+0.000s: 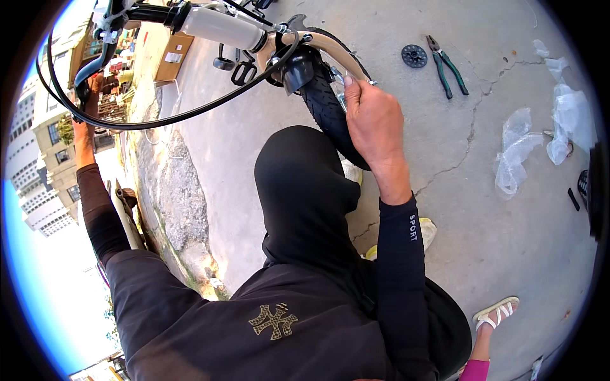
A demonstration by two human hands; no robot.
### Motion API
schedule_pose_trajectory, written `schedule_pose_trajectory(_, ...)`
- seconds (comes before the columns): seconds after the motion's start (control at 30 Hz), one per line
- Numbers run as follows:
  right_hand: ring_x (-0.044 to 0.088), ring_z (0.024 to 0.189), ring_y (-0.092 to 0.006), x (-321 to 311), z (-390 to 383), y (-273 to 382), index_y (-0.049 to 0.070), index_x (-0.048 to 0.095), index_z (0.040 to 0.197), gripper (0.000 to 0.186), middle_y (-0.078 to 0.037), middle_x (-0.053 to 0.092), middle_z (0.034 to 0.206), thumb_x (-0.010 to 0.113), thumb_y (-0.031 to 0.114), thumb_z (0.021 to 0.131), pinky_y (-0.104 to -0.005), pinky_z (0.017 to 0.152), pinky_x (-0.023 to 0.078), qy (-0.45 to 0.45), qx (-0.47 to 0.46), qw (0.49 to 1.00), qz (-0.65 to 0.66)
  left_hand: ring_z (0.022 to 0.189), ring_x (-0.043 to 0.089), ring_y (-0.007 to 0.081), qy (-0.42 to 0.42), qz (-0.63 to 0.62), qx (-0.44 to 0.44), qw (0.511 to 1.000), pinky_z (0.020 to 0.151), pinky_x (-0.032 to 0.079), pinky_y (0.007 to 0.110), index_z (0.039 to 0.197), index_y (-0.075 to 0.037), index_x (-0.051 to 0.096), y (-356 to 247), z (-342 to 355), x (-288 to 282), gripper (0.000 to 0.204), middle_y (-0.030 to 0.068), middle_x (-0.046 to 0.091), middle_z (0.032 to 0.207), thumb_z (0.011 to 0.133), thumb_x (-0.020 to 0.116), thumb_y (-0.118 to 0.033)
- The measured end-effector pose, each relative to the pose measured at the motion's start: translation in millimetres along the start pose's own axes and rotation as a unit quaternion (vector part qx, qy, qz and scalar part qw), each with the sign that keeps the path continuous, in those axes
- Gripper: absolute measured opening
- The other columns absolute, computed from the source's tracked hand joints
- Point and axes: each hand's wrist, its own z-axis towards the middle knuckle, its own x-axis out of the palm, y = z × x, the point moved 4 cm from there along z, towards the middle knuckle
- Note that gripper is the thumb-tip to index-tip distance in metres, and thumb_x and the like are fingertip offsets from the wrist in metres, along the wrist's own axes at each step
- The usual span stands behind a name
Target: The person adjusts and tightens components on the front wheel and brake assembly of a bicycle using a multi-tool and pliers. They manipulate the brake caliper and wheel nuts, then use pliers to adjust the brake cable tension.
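A bicycle's front end crosses the top, with a white head tube [216, 28], black cables, a beige fork [337, 47] and a black tire [321, 108]. My left hand [88, 114] is closed round the handlebar end [82, 89] at the upper left, partly hidden by cables. My right hand [375, 120] is closed beside the tire, just below the fork, thumb up, near silver metal parts [337, 82]; what lies inside its fingers is hidden. My bent knee [298, 171] in black trousers is under the wheel.
Pliers [448, 70] and a round black plate [414, 56] lie on cracked concrete at upper right, with crumpled plastic wrapping [518, 152] farther right. A cardboard box [171, 57] stands behind the handlebar. Another person's sandaled foot [495, 311] is at lower right. Buildings show far left.
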Motion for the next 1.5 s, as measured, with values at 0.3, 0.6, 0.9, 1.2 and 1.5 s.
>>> schedule_pose_trajectory(0.3,0.067,0.07,-0.0403,19.1,5.8,-36.5,0.002,0.062,0.081,0.041,-0.018,0.068,0.076,0.058,0.035,0.104,-0.0475,0.063,0.053,-0.044,-0.071,0.994,0.075,0.091,0.06,0.01,0.003,0.005,-0.002,1.0,0.084,0.048,0.028,0.115,-0.002,0.068,5.5,7.8,2.3,0.027,-0.0002,0.069,0.1,0.099,0.073,-0.023)
schedule_pose_trajectory(0.6,0.066,0.061,-0.0265,42.8,23.2,-85.1,0.005,0.06,0.081,0.044,-0.009,0.066,0.069,0.076,0.044,0.092,-0.0366,0.058,0.051,-0.098,-0.143,0.984,0.029,0.093,0.06,0.0107,0.01,0.002,-0.013,1.0,0.086,0.048,0.029,0.116,-0.003,0.068,4.1,3.5,0.1,0.028,0.0,0.068,0.101,0.1,0.072,-0.025)
schedule_pose_trajectory(0.9,0.062,0.068,-0.0087,34.3,24.9,-48.9,0.001,0.078,0.1,0.028,-0.003,0.071,0.074,0.077,0.029,0.093,-0.0276,0.066,0.05,-0.041,0.009,0.935,0.352,0.095,0.06,0.0114,0.049,-0.007,-0.025,0.998,0.087,0.047,0.03,0.117,-0.004,0.068,2.2,-1.6,-6.1,0.03,0.0002,0.068,0.102,0.1,0.071,-0.028)
schedule_pose_trajectory(1.2,0.07,0.067,-0.0145,19.2,39.6,-20.3,0.002,0.08,0.089,0.033,-0.007,0.076,0.074,0.082,0.035,0.087,-0.0313,0.069,0.055,-0.021,0.051,0.951,0.303,0.108,0.062,0.0174,0.092,0.065,-0.042,0.993,0.097,0.048,0.035,0.146,-0.005,0.053,-30.0,-17.6,-8.1,0.051,0.0084,0.07,0.124,0.101,0.069,-0.023)
schedule_pose_trajectory(1.5,0.059,0.063,-0.0079,20.1,37.4,-16.5,-0.003,0.078,0.096,0.034,-0.004,0.069,0.068,0.08,0.031,0.091,-0.0283,0.058,0.047,-0.041,-0.002,0.963,0.268,0.103,0.063,0.0154,0.089,0.063,-0.011,0.994,0.093,0.049,0.033,0.137,-0.002,0.059,-12.9,-11.0,-8.7,0.044,0.0053,0.069,0.117,0.1,0.07,-0.024)
